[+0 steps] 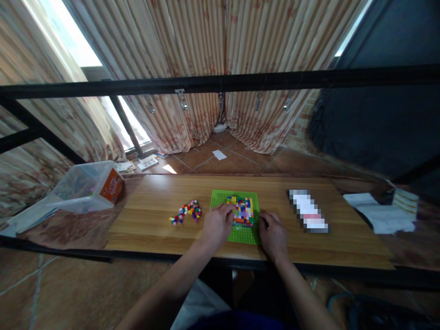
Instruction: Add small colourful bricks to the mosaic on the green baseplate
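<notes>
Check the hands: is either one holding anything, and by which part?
Left hand has its fingertips on the left edge of the brick block on the green baseplate; whether that is a closed grip cannot be told. Right hand rests at the baseplate's right edge, holding nothing visible.

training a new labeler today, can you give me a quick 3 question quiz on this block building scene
1. True or false: the loose blocks lie to the left of the green baseplate.
2. Which hand touches the multicoloured block build at its left edge? A) left hand B) right hand C) neither
3. Fill in: the clear plastic tub lying tipped beyond the left end of the wooden table has an ______ label.

Key
1. True.
2. A. The right hand rests at the baseplate's lower right corner, beside the build.
3. Orange.
</notes>
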Available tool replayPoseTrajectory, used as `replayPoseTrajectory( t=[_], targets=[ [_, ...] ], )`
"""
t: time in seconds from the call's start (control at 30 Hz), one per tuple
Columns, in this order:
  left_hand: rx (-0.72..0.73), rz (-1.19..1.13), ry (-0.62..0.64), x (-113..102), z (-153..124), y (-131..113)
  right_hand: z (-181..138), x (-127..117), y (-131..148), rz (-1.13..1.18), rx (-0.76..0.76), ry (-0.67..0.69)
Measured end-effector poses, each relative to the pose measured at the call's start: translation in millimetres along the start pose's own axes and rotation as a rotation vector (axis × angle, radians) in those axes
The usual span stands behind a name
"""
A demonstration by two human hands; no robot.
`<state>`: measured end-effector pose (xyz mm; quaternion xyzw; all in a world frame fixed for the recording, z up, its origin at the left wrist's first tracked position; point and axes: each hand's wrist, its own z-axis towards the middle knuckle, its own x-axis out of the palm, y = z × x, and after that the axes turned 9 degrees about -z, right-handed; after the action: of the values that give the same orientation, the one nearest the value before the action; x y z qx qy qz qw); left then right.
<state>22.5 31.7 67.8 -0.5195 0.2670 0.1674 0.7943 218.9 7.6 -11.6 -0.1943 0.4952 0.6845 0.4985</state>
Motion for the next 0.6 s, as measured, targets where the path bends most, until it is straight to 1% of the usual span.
replayPoseTrajectory(
  t=[0.13, 0.23, 0.43, 0.6],
  targets=[
    [0.057, 0.133, 0.075, 13, 15, -5, 0, 0, 0, 0.01, -0.015, -0.006],
    [0.068, 0.195, 0.102, 20, 25, -6, 0, 1, -2, 0.016, -0.021, -0.008],
    [0.054, 0.24, 0.093, 28, 33, -10, -1, 3, -4, 0.02, -0.025, -0.009],
    [0.076, 0.282, 0.106, 31, 35, -11, 0, 3, -4, 0.019, -0.036, -0.016]
  ],
)
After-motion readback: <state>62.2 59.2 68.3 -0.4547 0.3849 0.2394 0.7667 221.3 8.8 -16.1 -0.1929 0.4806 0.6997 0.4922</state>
